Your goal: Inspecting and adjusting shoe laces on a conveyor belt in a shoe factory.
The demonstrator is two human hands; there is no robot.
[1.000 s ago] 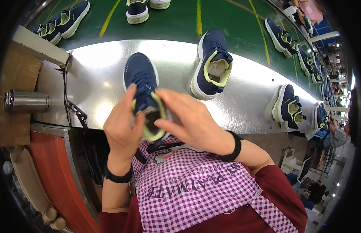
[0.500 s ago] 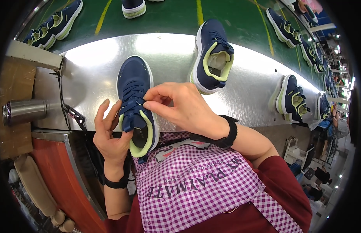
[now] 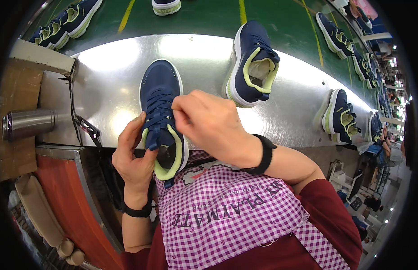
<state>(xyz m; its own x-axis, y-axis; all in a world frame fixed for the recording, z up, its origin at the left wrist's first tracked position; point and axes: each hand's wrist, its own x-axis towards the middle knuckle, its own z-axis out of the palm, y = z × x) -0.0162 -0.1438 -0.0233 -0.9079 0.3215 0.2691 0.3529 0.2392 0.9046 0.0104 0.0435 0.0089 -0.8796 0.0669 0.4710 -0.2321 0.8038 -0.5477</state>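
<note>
At the far left, on a green belt (image 3: 195,18): navy shoes (image 3: 84,19) with white soles, side by side. Below these, left of the metal table's black cord: 1 steel cylinder container (image 3: 31,124), contents not visible; behind it, brown cardboard (image 3: 17,157).

Left hand (image 3: 134,164): gripping 1 navy shoe (image 3: 159,96) by the left side of its collar, thumb near the opening, fingers along the lacing.

Centre left: the same shoe, sole down, toe to the far side over the metal table (image 3: 200,58), heel past the table's near edge. Pale green collar lining; dark insole (image 3: 166,157) visible inside.

Right hand (image 3: 213,126): fingers curled closed at the right edge of the laces (image 3: 160,118); cannot tell whether a lace is pinched between them.

Centre right, far edge of the table: 1 matching navy shoe (image 3: 251,49), apart from the hands, toe reaching over the belt; white wad (image 3: 259,68) inside.

Right: further navy shoes (image 3: 338,114) on the table, with more on the belt beyond.
</note>
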